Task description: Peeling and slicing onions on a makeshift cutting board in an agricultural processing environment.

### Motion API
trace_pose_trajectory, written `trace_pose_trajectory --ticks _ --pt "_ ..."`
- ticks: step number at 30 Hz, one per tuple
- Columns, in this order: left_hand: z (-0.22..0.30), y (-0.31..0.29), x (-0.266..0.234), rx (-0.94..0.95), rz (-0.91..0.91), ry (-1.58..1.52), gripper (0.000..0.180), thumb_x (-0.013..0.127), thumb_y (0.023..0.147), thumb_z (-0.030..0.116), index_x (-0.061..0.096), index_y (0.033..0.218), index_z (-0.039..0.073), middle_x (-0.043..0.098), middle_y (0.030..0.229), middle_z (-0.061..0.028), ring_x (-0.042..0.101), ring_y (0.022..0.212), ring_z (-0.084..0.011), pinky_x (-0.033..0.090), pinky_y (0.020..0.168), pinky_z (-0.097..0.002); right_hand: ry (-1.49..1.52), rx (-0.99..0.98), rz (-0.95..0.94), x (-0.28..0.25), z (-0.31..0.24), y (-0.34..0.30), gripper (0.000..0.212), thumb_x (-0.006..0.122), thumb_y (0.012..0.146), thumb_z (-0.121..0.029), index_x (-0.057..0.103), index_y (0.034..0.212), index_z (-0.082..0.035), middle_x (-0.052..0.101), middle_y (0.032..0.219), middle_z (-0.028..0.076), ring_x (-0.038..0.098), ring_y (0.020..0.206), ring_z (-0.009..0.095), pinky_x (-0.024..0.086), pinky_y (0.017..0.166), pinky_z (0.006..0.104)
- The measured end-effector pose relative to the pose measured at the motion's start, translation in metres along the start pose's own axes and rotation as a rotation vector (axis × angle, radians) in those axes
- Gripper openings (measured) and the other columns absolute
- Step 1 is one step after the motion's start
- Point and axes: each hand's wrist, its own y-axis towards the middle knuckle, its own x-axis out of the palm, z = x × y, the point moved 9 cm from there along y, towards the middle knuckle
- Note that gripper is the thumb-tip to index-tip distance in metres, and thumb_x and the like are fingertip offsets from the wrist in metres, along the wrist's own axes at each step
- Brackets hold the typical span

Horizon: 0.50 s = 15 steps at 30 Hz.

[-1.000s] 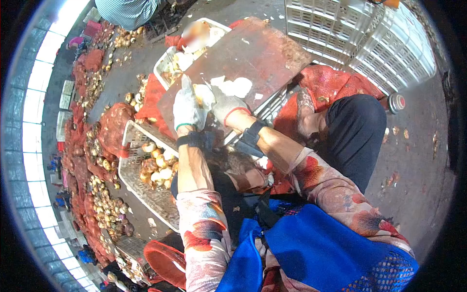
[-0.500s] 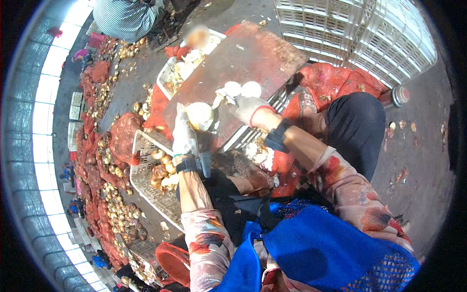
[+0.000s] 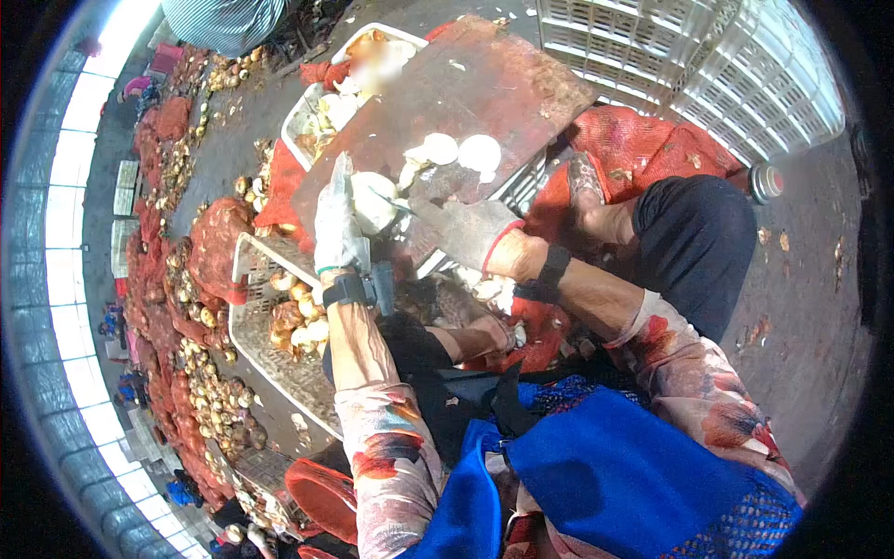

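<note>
My left hand (image 3: pixel 340 228), in a whitish work glove, holds a pale peeled onion (image 3: pixel 374 200) against its palm, above the near left part of a worn reddish-brown board (image 3: pixel 484 84). My gloved right hand (image 3: pixel 466 231) is closed beside it. A small knife (image 3: pixel 401 206) points from its fingers to the onion's right side; the handle is hidden in the glove. Just beyond, white onion pieces (image 3: pixel 479 155) and smaller scraps (image 3: pixel 414 166) lie on the board. A grey-blue flat strip (image 3: pixel 383 287) shows by my left wrist.
A crate of brown onions (image 3: pixel 279 359) stands at my left, and another crate with peeled onions (image 3: pixel 303 126) beyond the board. Red mesh sacks (image 3: pixel 652 149) lie at right, before stacked white crates (image 3: pixel 689 65). A lidded jar (image 3: pixel 765 184) stands by my knee.
My right hand has come nearer and turned toward the onion, bringing the knife to its side. My left hand and the onion have shifted slightly left. The white pieces remain on the board.
</note>
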Motion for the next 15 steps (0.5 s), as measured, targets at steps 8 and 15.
trace_pose_trajectory --ticks 8,15 --pt "0.03 -0.01 0.011 0.26 -0.02 0.299 0.034 0.054 0.094 0.029 0.063 0.111 0.001 0.062 0.095 -0.0089 0.06 0.086 -0.0151 0.049 0.074 -0.0295 0.067 0.154 0.09 0.004 0.004 0.014 0.043 0.047 0.086 -0.009 0.042 0.129 -0.012 0.066 0.08 0.022 0.067 0.075 0.037 0.054 0.06 0.0482" --pt "0.014 0.001 0.017 -0.018 -0.067 0.114 0.043 0.05 0.095 0.033 0.053 0.129 0.007 0.055 0.115 -0.0104 0.054 0.102 -0.0178 0.044 0.088 -0.0312 0.198 0.242 0.012 0.017 0.02 0.037 0.042 0.042 0.09 -0.02 0.04 0.131 -0.014 0.066 0.092 0.023 0.064 0.084 0.042 0.049 0.072 0.0522"
